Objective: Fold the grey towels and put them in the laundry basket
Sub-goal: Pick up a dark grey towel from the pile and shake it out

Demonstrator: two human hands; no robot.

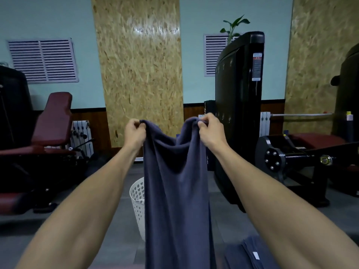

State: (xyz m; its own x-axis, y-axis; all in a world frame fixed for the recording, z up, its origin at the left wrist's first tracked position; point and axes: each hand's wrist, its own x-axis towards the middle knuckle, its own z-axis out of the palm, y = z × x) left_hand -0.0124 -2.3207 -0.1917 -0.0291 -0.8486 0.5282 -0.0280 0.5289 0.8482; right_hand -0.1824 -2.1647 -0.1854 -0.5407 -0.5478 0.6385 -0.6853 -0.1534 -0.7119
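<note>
Hanging at centre view, one grey towel (174,181) held up lengthwise, its top edge sagging between two grips and its lower end running out of view at 6 o'clock. Left hand (134,133) — fingers curled, pinching the towel's upper left corner. Right hand (209,131) — fingers curled, pinching the upper right corner; both arms reach forward from the bottom of the view. Laundry basket (137,199) — white, perforated wall, standing on the grey floor (223,220) behind the hanging towel, showing at the cloth's 9 o'clock edge; the rest is hidden. Further grey towels (246,253), stacked flat with a white tag showing, lie at 5 o'clock, near the bottom edge. Surroundings: maroon padded bench (52,121) at 9 o'clock, black gym machine (239,105) at 2 o'clock, chipboard panel (139,65) at 12 o'clock on a pale blue wall.
</note>
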